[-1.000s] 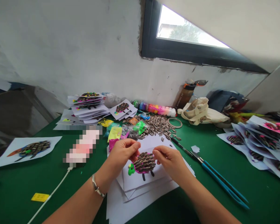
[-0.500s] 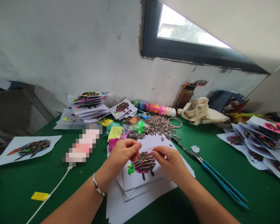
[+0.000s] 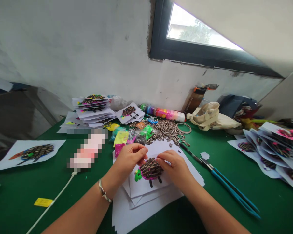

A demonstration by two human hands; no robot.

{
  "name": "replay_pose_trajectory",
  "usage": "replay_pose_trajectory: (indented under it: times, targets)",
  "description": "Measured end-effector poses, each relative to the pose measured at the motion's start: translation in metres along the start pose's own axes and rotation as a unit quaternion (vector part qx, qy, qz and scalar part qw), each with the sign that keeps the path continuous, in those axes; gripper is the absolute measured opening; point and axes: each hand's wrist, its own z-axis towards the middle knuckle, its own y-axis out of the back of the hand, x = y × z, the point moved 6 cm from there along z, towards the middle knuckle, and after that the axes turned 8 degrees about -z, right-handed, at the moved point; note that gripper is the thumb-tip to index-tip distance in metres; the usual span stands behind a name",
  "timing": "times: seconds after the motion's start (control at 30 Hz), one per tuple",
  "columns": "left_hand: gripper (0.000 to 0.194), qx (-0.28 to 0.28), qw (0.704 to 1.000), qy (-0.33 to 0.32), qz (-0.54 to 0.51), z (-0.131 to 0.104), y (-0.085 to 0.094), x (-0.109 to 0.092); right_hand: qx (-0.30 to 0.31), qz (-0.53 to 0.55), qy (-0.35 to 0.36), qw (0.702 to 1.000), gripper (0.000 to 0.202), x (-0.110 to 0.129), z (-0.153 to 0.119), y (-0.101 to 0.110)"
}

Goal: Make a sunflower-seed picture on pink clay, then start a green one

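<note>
A seed-covered picture (image 3: 151,169) with a pink edge, a green head and two black legs lies on stacked white paper (image 3: 127,211) in front of me. My left hand (image 3: 134,156) is above its upper left side, fingers closed in a pinch; whatever they hold is too small to make out. My right hand (image 3: 172,164) reaches over the upper right edge of the seeds, thumb and forefinger pressed together, their contents hidden. Beyond my hands are a pile of loose striped seeds (image 3: 164,128) and bright clay packets (image 3: 120,138).
Blue-handled tweezers (image 3: 234,188) lie at the right. Stacks of seed pictures stand at the back left (image 3: 95,112) and far right (image 3: 278,146). A pixelated object (image 3: 89,149) with a white cable lies left. A tape ring (image 3: 184,128), cloth bag (image 3: 210,117) and bottle (image 3: 195,97) sit behind.
My right hand has moved slightly left over the seeds. My left hand stays nearly where it was, still pinched. The whole view has shifted a little.
</note>
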Motion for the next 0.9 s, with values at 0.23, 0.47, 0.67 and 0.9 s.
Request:
replay_pose_trajectory:
  times: [0.23,0.47,0.67,0.9]
  targets:
    - [0.025,-0.004,1.000,-0.012,0.000,-0.001,0.001,0.000,-0.034,-0.009,0.074,0.997,0.022,0.001,0.004,-0.016]
    - [0.026,0.000,1.000,-0.022,0.008,-0.002,0.000,-0.002,-0.019,-0.005,0.076,0.997,0.024,0.003,0.003,-0.015]
    - [0.026,-0.002,1.000,-0.020,0.011,-0.001,0.001,-0.001,-0.023,0.024,0.062,0.998,0.027,-0.001,0.002,-0.003]
    - [0.025,-0.002,1.000,-0.023,0.020,0.000,0.001,0.001,-0.024,-0.006,0.089,0.996,0.035,0.003,-0.002,-0.007]
